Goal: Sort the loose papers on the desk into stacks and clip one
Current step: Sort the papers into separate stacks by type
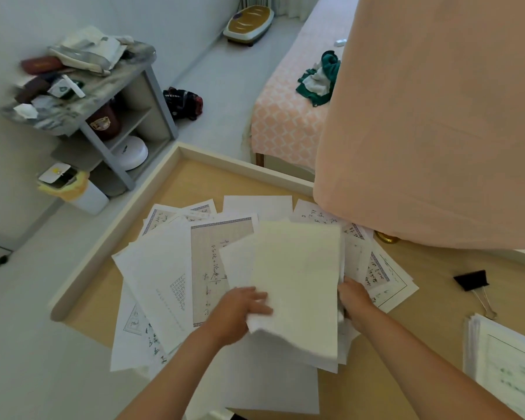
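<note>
Loose papers (176,268) lie fanned across the desk, apparently handwritten (blurred), black binder clip (472,280) well apart.

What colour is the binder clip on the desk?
Black binder clip, with silver wire handles, in the head view.

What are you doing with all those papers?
A person is sorting papers on a desk. Both hands hold a bundle of blank sheets above the messy pile: the left hand grips its near left corner and the right hand its right edge. One neat stack already sits at the right, and a black binder clip lies beside it, not used yet.
</note>
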The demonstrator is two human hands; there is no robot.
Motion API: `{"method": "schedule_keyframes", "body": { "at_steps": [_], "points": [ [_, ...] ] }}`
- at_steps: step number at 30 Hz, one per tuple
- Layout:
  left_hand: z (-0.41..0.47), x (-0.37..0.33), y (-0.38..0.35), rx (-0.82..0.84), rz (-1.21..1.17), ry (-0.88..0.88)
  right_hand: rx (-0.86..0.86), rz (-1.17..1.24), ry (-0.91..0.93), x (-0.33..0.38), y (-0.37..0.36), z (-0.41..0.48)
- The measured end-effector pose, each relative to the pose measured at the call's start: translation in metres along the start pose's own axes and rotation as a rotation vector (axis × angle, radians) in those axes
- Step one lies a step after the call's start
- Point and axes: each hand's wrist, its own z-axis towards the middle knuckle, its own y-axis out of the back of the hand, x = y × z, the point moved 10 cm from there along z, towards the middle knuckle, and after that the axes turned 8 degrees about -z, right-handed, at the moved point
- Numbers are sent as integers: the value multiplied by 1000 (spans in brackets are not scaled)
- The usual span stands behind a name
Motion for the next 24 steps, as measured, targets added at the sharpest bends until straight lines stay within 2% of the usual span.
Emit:
{"method": "schedule_keyframes", "body": {
  "at_steps": [2, 3, 5, 7, 9, 11, 14, 15, 16, 20, 22, 24],
  "points": [
    [-3, 3, -26, 164, 160, 31, 139, 241, -96, -9, -3, -1],
    [-6, 4, -35, 217, 200, 38, 182, 261, -115, -11, -4, -2],
    [-12, 7, -47, 330, 180, 97, 194, 94, -58, -11, -1, -2],
    [-15, 3, -42, 364, -15, 216, 60, -148, 57, -7, 11, 1],
    [-14, -2, -21, 248, -355, 289, -8, -134, 94, -6, 15, -2],
    [-9, -1, 6, 31, -629, 324, -58, -46, 113, -6, 22, -7],
    [-9, 39, 32, -417, -737, 536, -127, 13, 78, -20, 38, -8],
    [-9, 46, 31, -494, -759, 600, -137, 3, 63, -26, 42, -7],
    [-7, 53, 24, -504, -735, 658, -139, -15, 53, -31, 44, -7],
    [12, 50, 9, -439, -548, 712, -141, -190, 132, -28, 41, -10],
    [20, 45, 8, -476, -639, 725, -102, -272, 190, -20, 33, -11],
    [29, 38, 6, -442, -692, 684, -35, -299, 229, -14, 21, -10]
  ]
}}
